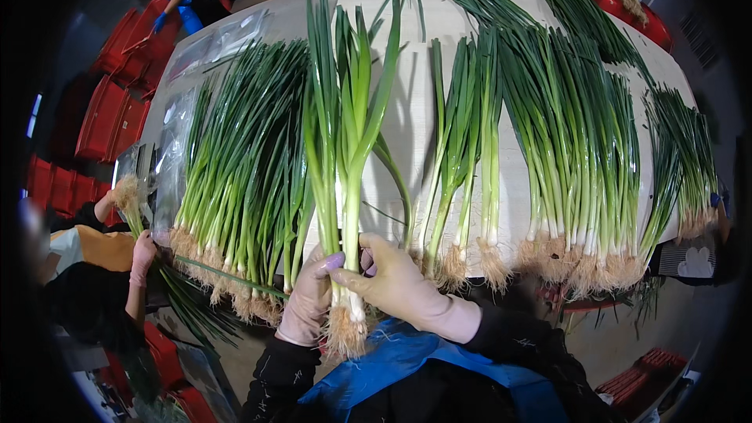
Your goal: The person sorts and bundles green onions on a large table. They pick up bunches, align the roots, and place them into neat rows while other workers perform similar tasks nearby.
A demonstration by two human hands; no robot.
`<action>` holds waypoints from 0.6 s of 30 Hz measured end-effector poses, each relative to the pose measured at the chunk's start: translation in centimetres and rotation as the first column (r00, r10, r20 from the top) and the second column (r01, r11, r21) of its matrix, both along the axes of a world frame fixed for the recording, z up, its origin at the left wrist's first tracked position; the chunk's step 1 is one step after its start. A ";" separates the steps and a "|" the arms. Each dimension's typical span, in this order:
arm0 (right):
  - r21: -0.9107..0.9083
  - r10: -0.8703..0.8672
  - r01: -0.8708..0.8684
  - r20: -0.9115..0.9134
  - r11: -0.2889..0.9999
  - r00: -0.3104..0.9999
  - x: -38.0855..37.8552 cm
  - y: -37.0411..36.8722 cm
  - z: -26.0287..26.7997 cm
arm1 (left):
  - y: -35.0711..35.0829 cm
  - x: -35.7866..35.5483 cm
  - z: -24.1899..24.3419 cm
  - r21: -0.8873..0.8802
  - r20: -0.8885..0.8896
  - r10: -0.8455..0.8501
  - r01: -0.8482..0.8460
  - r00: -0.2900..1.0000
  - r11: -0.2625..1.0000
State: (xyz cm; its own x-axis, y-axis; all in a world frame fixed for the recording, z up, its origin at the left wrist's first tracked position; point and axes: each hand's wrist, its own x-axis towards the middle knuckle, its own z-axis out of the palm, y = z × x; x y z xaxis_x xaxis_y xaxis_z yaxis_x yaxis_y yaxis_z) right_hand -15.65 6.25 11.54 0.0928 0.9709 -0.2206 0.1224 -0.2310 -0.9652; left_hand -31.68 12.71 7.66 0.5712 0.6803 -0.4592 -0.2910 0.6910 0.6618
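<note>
My left hand [311,294], in a pale rubber glove, grips several green onion stalks [349,205] low down, near their white ends. From the right, my right hand [396,282], gloved too, closes its thumb and fingers around the same stalks. They stand roughly upright in view, with bushy roots hanging below my hands. Left of them lies a broad row of green onions [241,188], roots towards me. A few loose stalks [461,176] lie just to the right, and a larger pile [576,170] is further right.
Clear plastic bags [176,129] lie along the left of the pale table [388,182]. More onions [587,12] are at the far right. Co-workers are at the left, far left and right edge; the left one [141,258] holds onions. Red plastic crates [111,117] stand beyond the table.
</note>
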 end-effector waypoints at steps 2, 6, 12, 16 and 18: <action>-0.002 0.103 -0.104 0.182 0.995 0.978 -0.7 0.8 -2.6 | 0.0 -3.0 -5.5 -0.114 0.124 -0.031 0.046 0.992 0.992; -0.139 0.264 -0.231 0.306 0.963 0.915 -1.8 0.0 -9.5 | -1.9 -3.6 -8.6 -0.156 -0.084 -0.085 0.071 0.993 0.985; -0.266 0.365 -0.336 0.066 0.904 0.929 -0.5 0.8 -8.1 | -0.6 -3.5 -4.3 -0.093 -0.228 -0.273 0.258 0.935 0.962; -0.127 -0.005 0.072 0.459 0.989 0.889 3.1 2.1 -9.7 | 1.5 -4.8 -0.9 0.023 -0.134 -0.135 0.139 0.982 0.990; -0.175 0.041 0.118 0.704 0.977 0.709 4.5 4.1 -10.6 | 2.9 -6.1 -1.3 0.029 0.037 -0.112 0.111 0.993 0.993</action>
State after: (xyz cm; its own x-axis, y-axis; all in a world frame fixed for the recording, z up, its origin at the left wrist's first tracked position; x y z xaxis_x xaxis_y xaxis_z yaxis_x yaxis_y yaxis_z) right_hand -11.14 10.37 0.97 0.3338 0.9070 -0.2566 0.7306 -0.4210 -0.5375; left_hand -37.78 15.60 6.31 0.6612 0.6235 -0.4173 -0.2392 0.7024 0.6704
